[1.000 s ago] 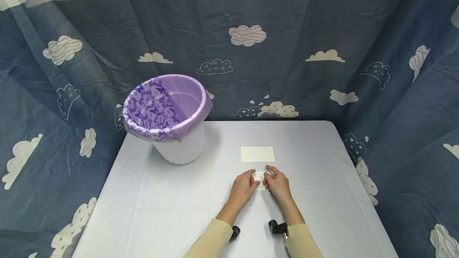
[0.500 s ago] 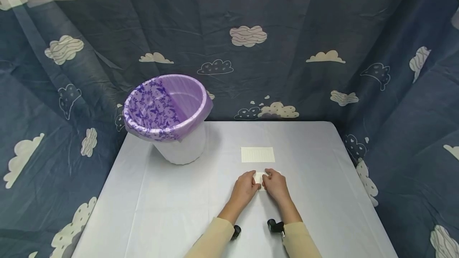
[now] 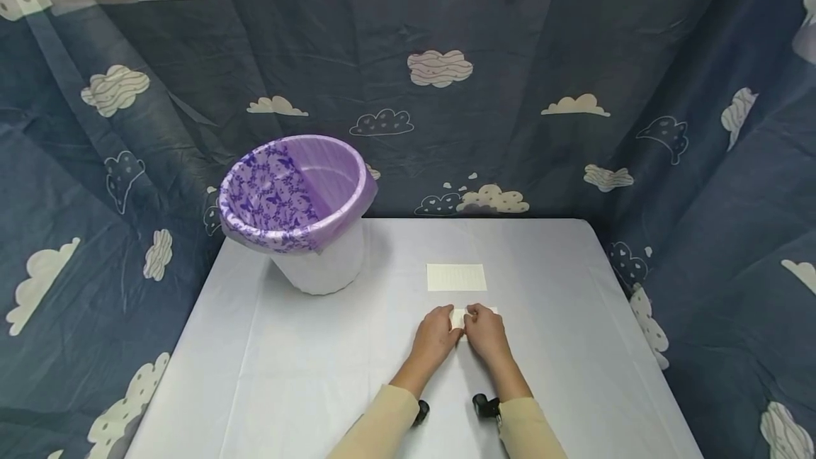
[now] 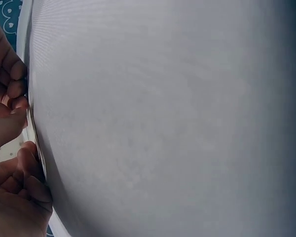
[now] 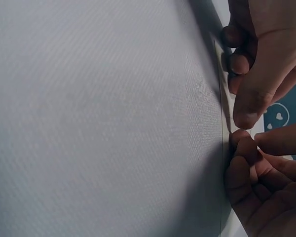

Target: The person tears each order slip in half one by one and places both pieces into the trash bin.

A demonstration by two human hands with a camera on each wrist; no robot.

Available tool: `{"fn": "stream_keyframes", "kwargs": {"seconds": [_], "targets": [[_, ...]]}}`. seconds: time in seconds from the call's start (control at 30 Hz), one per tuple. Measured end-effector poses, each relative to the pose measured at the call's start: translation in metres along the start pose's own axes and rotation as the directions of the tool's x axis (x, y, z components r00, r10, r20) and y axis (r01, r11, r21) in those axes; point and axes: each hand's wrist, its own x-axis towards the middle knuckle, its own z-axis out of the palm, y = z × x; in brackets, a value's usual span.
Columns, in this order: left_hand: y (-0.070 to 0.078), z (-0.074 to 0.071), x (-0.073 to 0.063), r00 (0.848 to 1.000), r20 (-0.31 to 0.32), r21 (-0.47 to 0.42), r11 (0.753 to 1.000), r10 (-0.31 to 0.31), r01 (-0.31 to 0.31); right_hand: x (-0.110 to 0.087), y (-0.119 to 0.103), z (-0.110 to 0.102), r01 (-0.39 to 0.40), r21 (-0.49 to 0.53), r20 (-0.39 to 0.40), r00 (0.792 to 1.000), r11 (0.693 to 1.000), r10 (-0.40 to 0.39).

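A small cream paper [image 3: 457, 318] lies low over the white table, mostly covered by the hands. My left hand [image 3: 433, 337] holds its left part, the thumb lying over it. From the right, my right hand [image 3: 486, 336] pinches at the paper with curled fingers, thumb against fingertip. A corner of it shows past the right knuckles. In the left wrist view, the left hand [image 4: 22, 197] is below and the right hand [image 4: 5, 74] above, the paper's thin edge between them. The right wrist view has the left thumb [image 5: 249, 106] pointing at the right fingertips [image 5: 241, 138].
Beyond the hands lies a second cream paper [image 3: 455, 278] with faint lines. A white bin with a purple butterfly-patterned liner [image 3: 331, 232] stands at the table's back left. The white-covered table [image 3: 306, 374] is enclosed by dark blue cloud-print curtains [image 3: 382, 34].
My right hand has moved left over the paper, closer to my left hand, and its fingers have curled in. The left hand has stayed nearly still. The bin and far paper have not moved.
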Motion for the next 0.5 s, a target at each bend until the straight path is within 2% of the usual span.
{"fn": "stream_keyframes", "kwargs": {"seconds": [0.23, 0.5], "targets": [[0.0027, 0.0001, -0.0008, 1.0, 0.009, 0.057, 0.998, 0.015, -0.016, -0.0003, -0.0029, 0.0004, 0.025, -0.018, -0.013, 1.0, 1.0, -0.025], [0.0027, 0.0016, 0.0005, 1.0, -0.016, 0.051, 0.998, 0.027, -0.026, -0.0032, 0.0007, 0.0024, 0.066, -0.047, -0.047, 0.997, 0.997, -0.068]]}}
